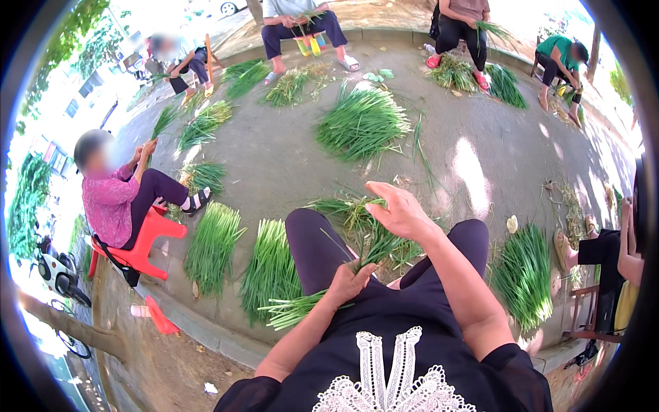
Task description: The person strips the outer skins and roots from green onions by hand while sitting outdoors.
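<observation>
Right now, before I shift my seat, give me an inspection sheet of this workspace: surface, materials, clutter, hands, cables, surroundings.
Surface: grey ground, with sunlit patches.
Materials: bundle of green stalks at your left; large pile ahead; another pile on the right.
Clutter: straw-coloured scraps near the far seated people; a red item at lower left, kind unclear.
Hands: left hand closed on the bundle; right hand raised and open, nothing seen in it.
Cables: nothing seen.
Surroundings: other people seated around, one on a red stool at left; a scooter beyond.
</observation>
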`<state>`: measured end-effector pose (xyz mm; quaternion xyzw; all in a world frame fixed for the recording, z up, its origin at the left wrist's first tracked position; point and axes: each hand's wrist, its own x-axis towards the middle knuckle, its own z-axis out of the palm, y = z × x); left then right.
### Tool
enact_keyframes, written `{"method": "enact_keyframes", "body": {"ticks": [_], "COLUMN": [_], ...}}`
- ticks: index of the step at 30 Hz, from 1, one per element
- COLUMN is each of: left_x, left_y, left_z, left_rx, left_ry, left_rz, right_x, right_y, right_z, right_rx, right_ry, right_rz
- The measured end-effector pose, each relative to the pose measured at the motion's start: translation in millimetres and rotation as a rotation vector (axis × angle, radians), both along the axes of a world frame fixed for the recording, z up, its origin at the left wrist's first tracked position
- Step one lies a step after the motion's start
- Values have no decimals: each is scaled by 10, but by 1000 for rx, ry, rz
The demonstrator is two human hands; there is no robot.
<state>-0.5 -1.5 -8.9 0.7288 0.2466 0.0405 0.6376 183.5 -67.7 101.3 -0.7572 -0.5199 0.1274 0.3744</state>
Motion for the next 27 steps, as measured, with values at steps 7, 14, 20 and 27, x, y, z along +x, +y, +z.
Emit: {"method": "enact_keyframes", "body": {"ticks": [7,14,20,27], "left_x": [1,5,8,29], "left_y": [-12,-18,-44,-35], "left_z": [88,0,56,50], "left_rx": [5,-25,-80,-52], "left_ry": [-11,21,-3,9], "left_rz": [-24,9,26,6], "right_x": [159,152,180,229], "right_y": [-69,-127,-180,-252], "right_z": [-345,-383,-349,-339], "right_rx": [-10,66,69,62], "right_ry": [326,505,948,1057], "right_rz": [-78,-135,-124,-102]}}
